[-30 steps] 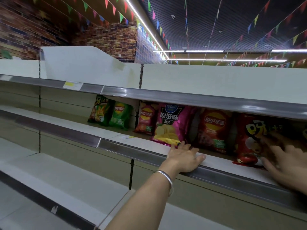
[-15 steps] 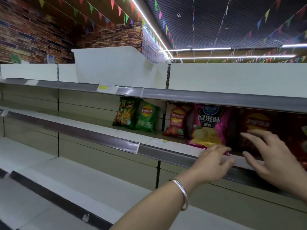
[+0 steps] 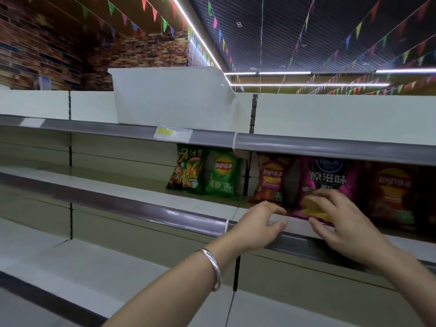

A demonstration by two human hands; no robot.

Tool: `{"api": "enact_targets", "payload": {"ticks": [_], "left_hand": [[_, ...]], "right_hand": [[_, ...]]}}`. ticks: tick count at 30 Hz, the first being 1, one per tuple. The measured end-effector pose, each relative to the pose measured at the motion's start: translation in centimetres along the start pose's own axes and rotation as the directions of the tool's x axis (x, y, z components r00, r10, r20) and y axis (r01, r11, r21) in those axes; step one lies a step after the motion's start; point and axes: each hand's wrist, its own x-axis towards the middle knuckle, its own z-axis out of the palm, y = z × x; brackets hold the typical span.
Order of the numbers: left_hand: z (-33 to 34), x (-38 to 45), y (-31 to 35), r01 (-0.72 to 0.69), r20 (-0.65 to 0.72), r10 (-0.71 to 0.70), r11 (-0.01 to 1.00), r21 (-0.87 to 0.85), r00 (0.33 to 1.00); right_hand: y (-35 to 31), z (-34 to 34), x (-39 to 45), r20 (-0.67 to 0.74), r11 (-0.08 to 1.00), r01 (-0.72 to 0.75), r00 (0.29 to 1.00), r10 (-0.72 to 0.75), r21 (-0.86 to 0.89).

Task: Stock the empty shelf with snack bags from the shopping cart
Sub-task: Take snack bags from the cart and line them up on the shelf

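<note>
while green bags (image 3: pixel 221 175) stand off left, the pink bag (image 3: pixel 328 182) sits mid-shelf (image 3: pixel 146 208) — right hand (image 3: pixel 349 223) spread over its lower front. left hand (image 3: pixel 257 225) hovers beside, fingers loose — empty.

Just beyond the right grip (image 3: pixel 349 223) stands a magenta bag (image 3: pixel 330 182) with a black panel, white characters and yellow chips printed on it. Beyond the left grip (image 3: pixel 257 225) is a red bag (image 3: pixel 270 179) with a yellow-red logo. Further to the left of this grip are a bright green bag (image 3: pixel 223 175) and a green-orange bag (image 3: pixel 186 169). To the right of the right grip is a dark brown-red bag (image 3: pixel 392 187). The shelf (image 3: pixel 141 197) is cream with a grey edge strip. The bracelet (image 3: pixel 213 267) is silver.
</note>
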Motion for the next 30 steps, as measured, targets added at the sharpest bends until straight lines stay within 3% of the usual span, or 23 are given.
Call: {"api": "enact_targets", "payload": {"ticks": [4,6,9,12,16,19,22,26,28,30], "left_hand": [[-2.8,2.1,-2.3,0.054,-0.094,-0.055,0.998,-0.021,0.994],[-4.3,3.3,-4.0,0.172,-0.153,-0.181,0.983,-0.069,0.972],[-7.0,5.6,-7.6,0.407,-0.246,-0.435,0.9,-0.158,0.866],[-9.8,7.6,-11.3,0.606,-0.316,-0.611,0.785,-0.126,0.726],[-13.1,9.5,-16.2,0.743,-0.41,-0.674,0.669,0.012,0.614],[-14.3,10.9,-20.3,0.753,-0.461,-0.7,0.65,-0.096,0.545],[-15.0,11.5,-22.5,0.758,-0.427,-0.716,0.644,-0.1,0.552],[-15.1,14.5,-29.2,0.725,-0.283,-0.722,0.679,-0.114,0.632],[-14.6,17.3,-34.7,0.697,-0.261,-0.69,0.713,-0.081,0.675],[-14.0,18.1,-35.7,0.63,-0.246,-0.656,0.754,-0.184,0.713]], "right_hand": [[0.3,-0.4,1.9,0.027,0.999,-0.001,1.0,0.003,-0.05],[0.9,-0.7,2.6,0.04,0.995,-0.046,0.998,0.05,-0.085],[1.4,-0.9,2.9,0.068,0.978,-0.177,0.98,0.185,-0.113],[2.0,-0.6,2.6,0.091,0.958,-0.223,0.966,0.242,-0.18],[3.4,-0.8,1.9,-0.034,0.915,-0.37,0.929,0.37,-0.161],[4.7,-1.6,1.2,-0.109,0.861,-0.499,0.866,0.489,-0.101],[5.0,-2.1,0.6,-0.128,0.851,-0.516,0.854,0.504,-0.094],[1.6,-2.0,2.1,-0.117,0.938,-0.343,0.935,0.335,-0.056],[-0.3,-0.8,4.1,-0.055,0.964,-0.262,0.964,0.26,-0.034],[-1.7,0.8,6.8,0.092,0.947,-0.322,0.943,0.319,0.021]]}}
